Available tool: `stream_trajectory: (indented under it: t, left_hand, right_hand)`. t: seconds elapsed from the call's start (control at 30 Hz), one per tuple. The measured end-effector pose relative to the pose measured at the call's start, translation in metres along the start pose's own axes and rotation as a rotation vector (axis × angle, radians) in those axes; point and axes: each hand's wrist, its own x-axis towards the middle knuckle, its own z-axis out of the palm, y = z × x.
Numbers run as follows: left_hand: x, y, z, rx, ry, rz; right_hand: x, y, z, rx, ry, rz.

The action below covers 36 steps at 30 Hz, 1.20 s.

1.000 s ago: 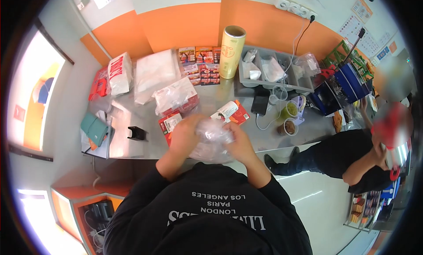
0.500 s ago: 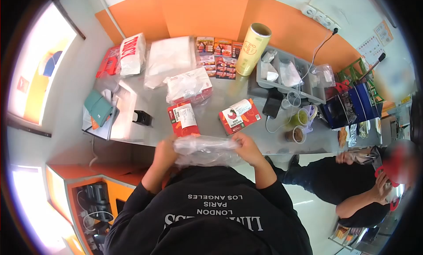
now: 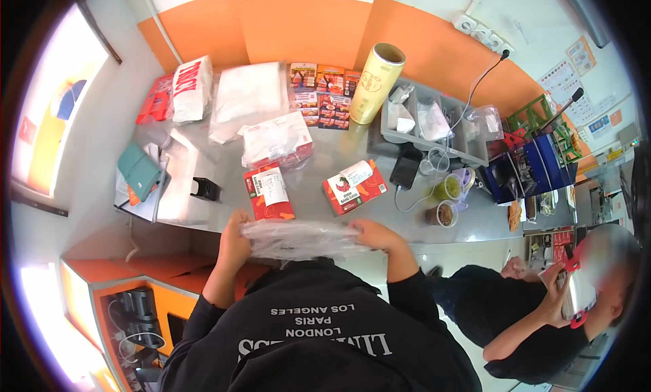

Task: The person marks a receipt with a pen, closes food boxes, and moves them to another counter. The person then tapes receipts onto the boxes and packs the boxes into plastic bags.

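Note:
Stretched between my two hands at the table's front edge is a clear plastic bag. My left hand is closed on its left end, and my right hand pinches the right end. Just beyond the bag, a red food box with a white paper slip lies near my left hand. A second red food box, also bearing a slip, sits tilted beyond my right hand. Behind them is a plastic-wrapped white and red package.
A yellow film roll stands beside a grey divided tray. A phone and plastic cups are on the right. A teal wallet lies at the left. At the right, another person holds a red-trimmed object.
The bag has been drawn out flatter between my hands, and both hands sit slightly lower. The view has shifted a little. The other person's raised hand and held object have moved.

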Motion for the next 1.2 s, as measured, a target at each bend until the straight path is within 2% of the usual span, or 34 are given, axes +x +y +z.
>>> stream_trajectory:
  t: [0.03, 0.1, 0.13, 0.17, 0.2, 0.27, 0.3, 0.33, 0.37, 0.4, 0.43, 0.47, 0.5, 0.57, 0.6, 0.63, 0.67, 0.7, 0.73, 0.77, 0.8, 0.87, 1.0, 1.07, 1.13, 1.2]
  left_hand:
    - [-0.001, -0.013, -0.001, -0.004, 0.003, 0.005]
    - [0.000, -0.046, 0.001, 0.253, 0.048, 0.186]
    - [0.001, -0.046, 0.001, 0.250, 0.050, 0.189]
    - [0.002, -0.043, 0.000, 0.079, -0.095, -0.210]
    - [0.001, -0.041, -0.001, -0.097, -0.237, -0.608]
    - [-0.004, -0.033, 0.008, -0.029, -0.270, -0.652]
    - [-0.007, -0.030, 0.013, 0.037, -0.303, -0.692]
    - [-0.013, -0.034, 0.019, 0.040, -0.293, -0.699]
    - [-0.022, -0.042, 0.026, 0.163, -0.272, -0.484]
    - [-0.027, -0.040, 0.030, 0.285, -0.251, -0.270]
    - [-0.031, -0.037, 0.034, 0.296, -0.217, -0.227]
    - [-0.033, -0.026, 0.034, 0.299, -0.213, -0.243]
    - [-0.033, -0.015, 0.032, 0.289, -0.243, -0.327]
    - [-0.037, -0.013, 0.031, 0.277, -0.271, -0.416]
    - [-0.039, -0.016, 0.031, 0.134, -0.252, -0.503]
    - [-0.041, -0.019, 0.030, -0.010, -0.231, -0.587]
    - [-0.041, -0.018, 0.028, -0.011, -0.231, -0.591]
    - [-0.037, -0.015, 0.026, -0.070, -0.250, -0.644]
    - [-0.035, -0.014, 0.023, -0.129, -0.270, -0.697]
    - [-0.033, -0.019, 0.023, -0.129, -0.271, -0.699]
    - [-0.031, -0.026, 0.025, -0.125, -0.281, -0.669]
    - [-0.027, -0.029, 0.027, -0.122, -0.294, -0.641]
    - [-0.014, -0.028, 0.034, -0.193, -0.337, -0.643]
    - [-0.008, -0.035, 0.040, -0.169, -0.385, -0.637]
    - [-0.004, -0.039, 0.048, -0.306, -0.374, -0.595]
    - [0.005, -0.028, 0.046, -0.312, -0.437, -0.614]
  right_hand:
    - [0.000, 0.007, -0.016, -0.004, 0.005, -0.001]
    - [0.006, 0.031, -0.059, 0.240, 0.015, -0.341]
    - [0.020, 0.038, -0.083, 0.379, 0.288, -0.324]
    - [0.041, 0.042, -0.111, 0.520, 0.560, -0.300]
    - [0.058, 0.045, -0.140, 0.508, 0.817, -0.353]
    - [0.098, 0.044, -0.189, -0.017, 1.325, -0.320]
    - [0.109, 0.037, -0.202, -0.015, 1.318, -0.327]
    - [0.120, 0.030, -0.210, -0.221, 1.453, -0.311]
    - [0.131, 0.024, -0.215, -0.431, 1.577, -0.291]
    - [0.138, 0.020, -0.220, -0.425, 1.563, -0.298]
    - [0.141, 0.019, -0.226, -0.426, 1.471, -0.144]
    - [0.145, 0.020, -0.234, -0.431, 1.371, 0.006]
    - [0.158, 0.032, -0.249, -0.432, 1.356, 0.001]
    - [0.185, 0.068, -0.286, -0.558, 1.120, 0.063]
    - [0.183, 0.074, -0.300, -0.561, 1.116, 0.061]
    - [0.181, 0.078, -0.312, -0.275, 1.133, -0.065]
    - [0.179, 0.080, -0.316, 0.012, 1.132, -0.185]
    - [0.166, 0.067, -0.314, 0.010, 1.129, -0.184]
    - [0.150, 0.055, -0.315, 0.147, 1.141, -0.189]
    - [0.128, 0.036, -0.313, 0.287, 1.153, -0.191]
    - [0.106, 0.017, -0.309, 0.287, 1.152, -0.190]
    - [0.065, -0.021, -0.294, 0.555, 1.208, -0.525]
    - [0.029, -0.037, -0.250, 0.481, 1.182, -0.544]
    - [0.014, -0.033, -0.228, 0.891, 0.923, -0.731]
    - [-0.022, -0.067, -0.179, 1.119, 0.623, -0.984]
    - [-0.013, -0.063, -0.111, 0.928, 0.538, -1.153]
